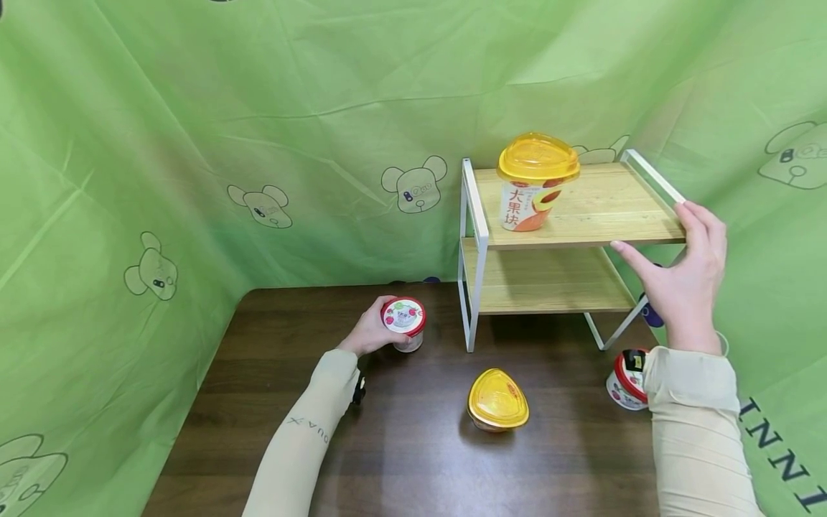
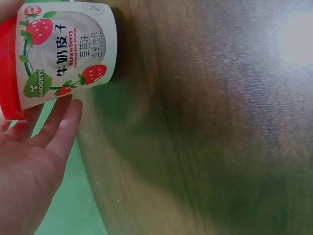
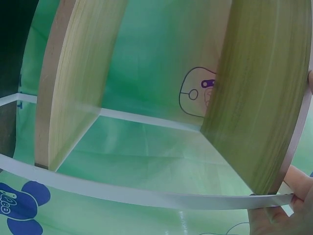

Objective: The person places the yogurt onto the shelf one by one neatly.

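My left hand grips a strawberry milk cup with a red-rimmed lid, close over the dark wooden table. Strawberries and printed lettering show on the cup's white side in the left wrist view, where the fingers come round it from below. At the right, my right hand holds the front corner of a two-tier shelf. Its thumb lies at the upper board's front edge and its fingers reach over the white side frame. On the upper board stands a yellow-lidded fruit cup, upright near the left end.
Another yellow-lidded cup stands on the table in front of the shelf. A second red-lidded cup sits by the right sleeve, which partly hides it. Green cloth with bear drawings hangs behind and at both sides.
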